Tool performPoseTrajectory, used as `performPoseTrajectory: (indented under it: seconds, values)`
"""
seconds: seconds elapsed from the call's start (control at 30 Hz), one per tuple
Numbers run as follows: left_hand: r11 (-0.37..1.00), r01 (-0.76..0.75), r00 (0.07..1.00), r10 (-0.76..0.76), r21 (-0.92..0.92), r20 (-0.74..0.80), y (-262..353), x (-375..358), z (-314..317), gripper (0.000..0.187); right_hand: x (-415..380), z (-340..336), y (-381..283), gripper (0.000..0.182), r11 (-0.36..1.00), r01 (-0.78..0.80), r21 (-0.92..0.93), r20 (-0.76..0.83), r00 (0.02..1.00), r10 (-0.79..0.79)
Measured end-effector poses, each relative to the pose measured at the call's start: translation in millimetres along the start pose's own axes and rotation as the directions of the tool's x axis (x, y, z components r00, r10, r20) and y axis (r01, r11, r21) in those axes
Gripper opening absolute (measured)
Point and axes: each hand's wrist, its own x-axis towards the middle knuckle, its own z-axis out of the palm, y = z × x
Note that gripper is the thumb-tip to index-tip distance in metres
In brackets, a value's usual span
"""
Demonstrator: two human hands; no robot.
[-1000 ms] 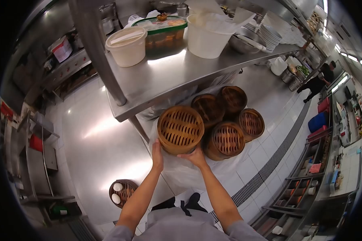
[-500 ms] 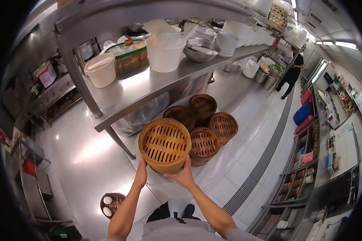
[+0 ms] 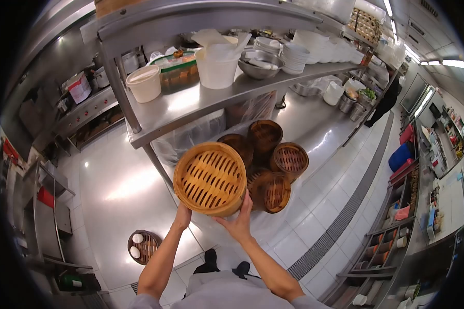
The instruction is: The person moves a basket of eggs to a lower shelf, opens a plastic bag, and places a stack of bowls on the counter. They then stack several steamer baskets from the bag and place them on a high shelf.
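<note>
Between my two hands is a light bamboo steamer basket with a slatted base facing me. My left hand grips its lower left side. At its lower right side, my right hand holds it with the thumb below. Darker round steamer baskets stand just behind and to the right, among them a tilted-looking one, one at the right and one at the back. A small slatted steamer with two white round pieces lies on the steel surface at lower left.
A steel shelf crosses ahead, bearing a lidded white tub, a white bucket, a metal bowl and stacked bowls. A person in dark clothes stands far right. A floor drain runs along the right.
The light steamer has moved slightly left and up in my hands, nearer the camera. The front right dark basket looks shifted and tilted. The view has turned a little, and the far person has moved.
</note>
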Motion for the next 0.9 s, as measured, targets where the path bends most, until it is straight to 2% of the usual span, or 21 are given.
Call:
performPoseTrajectory:
  seconds: [0.03,0.07,0.13,0.2,0.3,0.37,0.43,0.5,0.57,0.63,0.7,0.73,0.77,0.83,0.9]
  values:
    - [1.0,0.023,1.0,-0.023,0.002,0.0,-7,1,-10,0.063,3,1,-2,0.132,1.0,-0.023,0.0,0.003,1.0,0.023]
    - [1.0,-0.014,1.0,0.014,-0.002,0.007,-17,4,-20,0.064,7,2,0,0.134,0.999,-0.032,0.015,0.017,0.999,0.032]
    - [1.0,-0.03,0.999,0.03,-0.01,0.033,-17,5,-12,0.064,7,6,13,0.136,0.995,-0.074,0.065,0.055,0.996,0.07]
    - [0.999,-0.014,0.998,0.011,-0.032,-0.067,1,8,0,0.066,9,9,27,0.136,0.994,-0.091,0.053,0.075,0.993,0.087]
    - [0.996,0.005,0.998,-0.011,-0.085,-0.065,-10,14,-5,0.066,9,14,43,0.137,0.995,-0.094,0.034,0.098,0.991,0.09]
    - [0.997,0.046,0.999,-0.047,-0.069,-0.01,-8,16,-9,0.066,10,18,48,0.137,0.995,-0.088,0.037,0.125,0.989,0.082]
    - [0.998,0.011,1.0,-0.012,-0.069,-0.007,-10,19,-15,0.065,9,22,49,0.137,0.989,-0.137,0.056,0.111,0.985,0.13]
    - [0.996,0.048,0.999,-0.049,-0.074,-0.007,-11,19,-21,0.065,8,26,47,0.138,0.991,-0.123,0.043,0.113,0.987,0.118]
    - [0.999,0.052,0.998,-0.053,0.015,0.037,-11,20,-30,0.065,6,25,40,0.135,0.985,-0.163,0.055,0.08,0.984,0.159]
    - [0.998,0.058,0.997,-0.058,0.005,0.043,7,17,-20,0.066,10,18,27,0.133,0.981,-0.177,0.075,0.053,0.983,0.173]
    - [0.995,0.035,0.993,-0.046,0.097,0.112,31,12,-7,0.064,8,4,17,0.125,0.98,-0.187,0.066,0.005,0.982,0.187]
    - [0.975,0.012,0.987,-0.046,0.22,0.153,43,13,-7,0.062,8,-6,14,0.139,0.968,-0.224,0.116,0.039,0.974,0.221]
    - [0.976,-0.004,0.989,-0.028,0.218,0.142,57,13,-3,0.062,10,-17,10,0.139,0.971,-0.206,0.119,0.047,0.978,0.202]
    - [0.889,-0.125,0.97,0.017,0.441,0.242,118,13,32,0.061,25,-46,-20,0.135,0.966,-0.233,0.113,-0.004,0.972,0.235]
    - [0.914,-0.169,0.945,0.044,0.369,0.324,164,16,56,0.069,50,-81,-60,0.127,0.957,-0.23,0.176,-0.006,0.972,0.234]
